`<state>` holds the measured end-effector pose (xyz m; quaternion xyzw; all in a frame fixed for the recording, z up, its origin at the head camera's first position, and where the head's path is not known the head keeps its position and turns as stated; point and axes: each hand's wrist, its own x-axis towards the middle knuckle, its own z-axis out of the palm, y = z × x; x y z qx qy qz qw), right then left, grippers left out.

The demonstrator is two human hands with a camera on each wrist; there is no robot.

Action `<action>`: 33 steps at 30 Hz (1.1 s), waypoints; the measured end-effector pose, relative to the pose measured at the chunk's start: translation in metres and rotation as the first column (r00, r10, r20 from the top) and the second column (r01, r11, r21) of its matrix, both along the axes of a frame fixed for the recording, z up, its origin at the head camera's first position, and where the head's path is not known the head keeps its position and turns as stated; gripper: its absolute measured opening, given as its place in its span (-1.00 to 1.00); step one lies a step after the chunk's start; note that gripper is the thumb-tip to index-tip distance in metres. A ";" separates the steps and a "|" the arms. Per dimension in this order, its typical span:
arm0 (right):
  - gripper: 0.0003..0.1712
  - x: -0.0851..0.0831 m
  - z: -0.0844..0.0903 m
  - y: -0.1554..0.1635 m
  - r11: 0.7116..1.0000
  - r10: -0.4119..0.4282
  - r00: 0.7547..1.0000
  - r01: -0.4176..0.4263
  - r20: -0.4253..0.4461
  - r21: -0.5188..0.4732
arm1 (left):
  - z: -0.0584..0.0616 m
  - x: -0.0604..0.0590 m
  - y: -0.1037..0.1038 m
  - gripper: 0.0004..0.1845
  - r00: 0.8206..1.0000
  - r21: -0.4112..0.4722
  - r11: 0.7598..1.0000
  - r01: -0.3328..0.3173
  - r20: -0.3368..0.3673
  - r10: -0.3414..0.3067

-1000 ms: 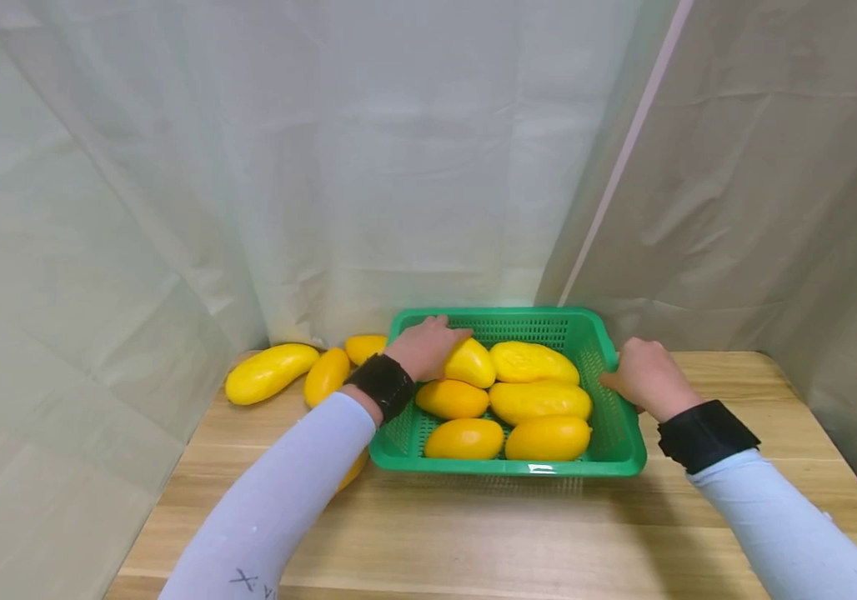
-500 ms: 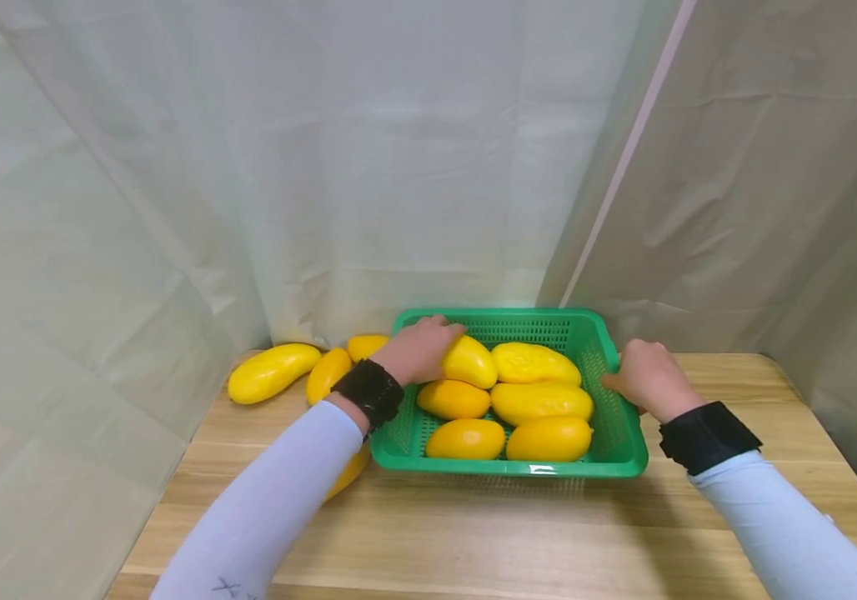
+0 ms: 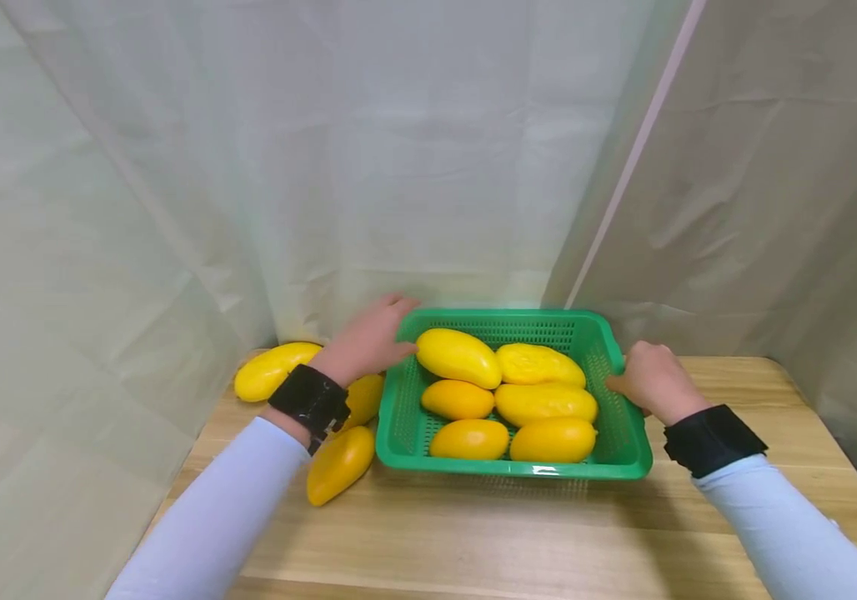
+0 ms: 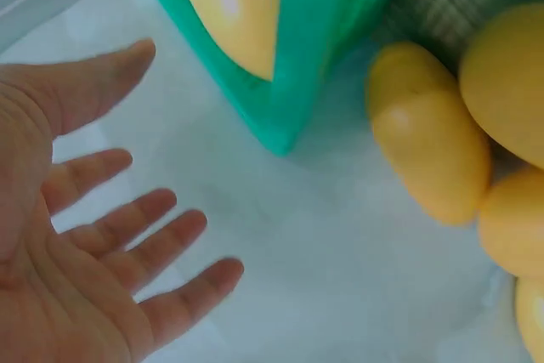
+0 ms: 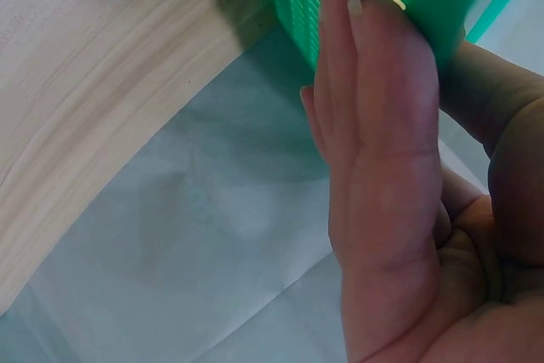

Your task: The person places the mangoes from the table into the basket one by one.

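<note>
While the right hand grips the green basket by its right rim, the left hand is open and holds nothing, just beside the basket's upper left corner. In the left wrist view its fingers are spread, with a gap between them and the basket. The right wrist view shows the right hand's fingers lying along the outside of the slotted wall, the thumb on the other side of the rim.

The basket stands right of centre in the lower half of the head frame, on a wooden desk. Three rows inside it hold a large upper left fruit, a wrinkled upper right fruit, a small middle left fruit, a long middle right fruit, a lower left fruit and a lower right fruit, all yellow.

Left of the basket, a far left fruit lies partly hidden by the left hand. A half-covered fruit shows between the left wristband and the basket, and a loose lower fruit lies at a slant near the basket's lower left corner. Pale sheeting hangs behind.
</note>
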<state>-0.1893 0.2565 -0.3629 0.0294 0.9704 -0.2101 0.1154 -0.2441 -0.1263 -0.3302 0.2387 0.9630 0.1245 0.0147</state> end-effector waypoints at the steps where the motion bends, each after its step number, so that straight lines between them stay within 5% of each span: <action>1: -0.70 0.000 0.000 0.000 1.000 0.001 1.000 -0.001 0.002 0.000 | 0.001 0.002 -0.005 -0.25 1.000 0.011 1.000 -0.022 -0.007 0.023; 11: -0.70 0.001 0.000 0.001 1.000 -0.001 1.000 0.001 0.020 -0.006 | -0.016 0.017 -0.041 -0.24 0.983 0.079 0.980 -0.181 -0.020 0.183; 19: -0.70 0.000 0.000 0.001 1.000 0.012 1.000 -0.012 -0.001 -0.005 | -0.042 0.034 -0.059 -0.20 0.951 0.138 0.947 -0.291 -0.070 0.303; 28: -0.70 0.000 0.001 0.000 1.000 0.003 1.000 -0.003 0.019 -0.007 | -0.068 0.050 -0.065 -0.16 0.921 0.082 0.919 -0.387 0.074 0.381; 33: -0.70 0.001 0.001 -0.001 1.000 0.000 0.999 0.000 0.032 -0.008 | -0.078 0.053 -0.063 -0.16 0.919 0.067 0.918 -0.392 0.065 0.388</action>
